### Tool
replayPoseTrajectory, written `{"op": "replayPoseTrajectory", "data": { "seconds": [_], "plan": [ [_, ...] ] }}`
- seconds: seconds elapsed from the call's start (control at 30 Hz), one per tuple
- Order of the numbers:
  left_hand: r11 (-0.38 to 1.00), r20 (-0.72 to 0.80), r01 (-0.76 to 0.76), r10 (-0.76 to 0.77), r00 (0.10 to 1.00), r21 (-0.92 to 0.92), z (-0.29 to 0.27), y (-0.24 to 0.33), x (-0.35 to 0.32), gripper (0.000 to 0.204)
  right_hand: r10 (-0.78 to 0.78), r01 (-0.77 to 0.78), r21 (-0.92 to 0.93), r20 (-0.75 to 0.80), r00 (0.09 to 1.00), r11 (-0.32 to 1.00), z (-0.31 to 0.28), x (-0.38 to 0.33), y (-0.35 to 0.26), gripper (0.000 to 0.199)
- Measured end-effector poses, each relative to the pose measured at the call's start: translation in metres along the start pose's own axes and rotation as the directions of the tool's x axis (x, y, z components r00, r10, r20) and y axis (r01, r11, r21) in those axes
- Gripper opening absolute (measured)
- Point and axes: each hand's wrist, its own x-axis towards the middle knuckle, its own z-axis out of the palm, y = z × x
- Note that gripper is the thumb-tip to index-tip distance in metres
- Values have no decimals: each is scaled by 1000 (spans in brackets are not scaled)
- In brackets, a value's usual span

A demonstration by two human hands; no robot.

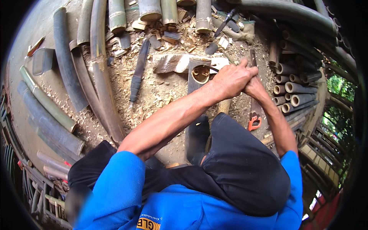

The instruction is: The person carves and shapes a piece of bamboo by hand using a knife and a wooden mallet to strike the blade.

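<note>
Both my hands are closed together just right of a bamboo tube [193,81]. My left hand [229,79] grips a tool with a thin, dark, curved blade [212,69]. The blade reaches over the rim into the tube's open end, where the inner wall looks rough and pale. My right hand [252,81] closes up against the left one at the handle end; the handle itself is hidden by the fingers. Behind the tube's mouth lies a split wooden block [172,63], crosswise on the ground. The tube's lower part runs under my left forearm toward my legs.
A large knife with a wrapped handle [136,82] lies on the chips to the left. At right is a saw with an orange handle [254,122]. Long bamboo poles [103,76] lie left; stacked bamboo tubes [301,88] stand right. Wood chips [163,90] cover the ground.
</note>
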Motion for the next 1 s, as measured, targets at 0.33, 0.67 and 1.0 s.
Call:
{"op": "replayPoseTrajectory", "data": {
  "seconds": [0.33,0.67,1.0],
  "plan": [
    [985,-461,25,-101,881,-169,-27,0,-19,75,-256,273,-411,97,962,870,-62,61,-66,31],
    [985,-875,2,-156,459,-174,-30,-10,-37,92,-386,426,-610,206,899,668,-58,106,-144,22],
    [947,-412,176,-279,868,-270,13,31,-45,111,-403,450,-6,438,804,893,-40,26,-41,34]
  ]
}}
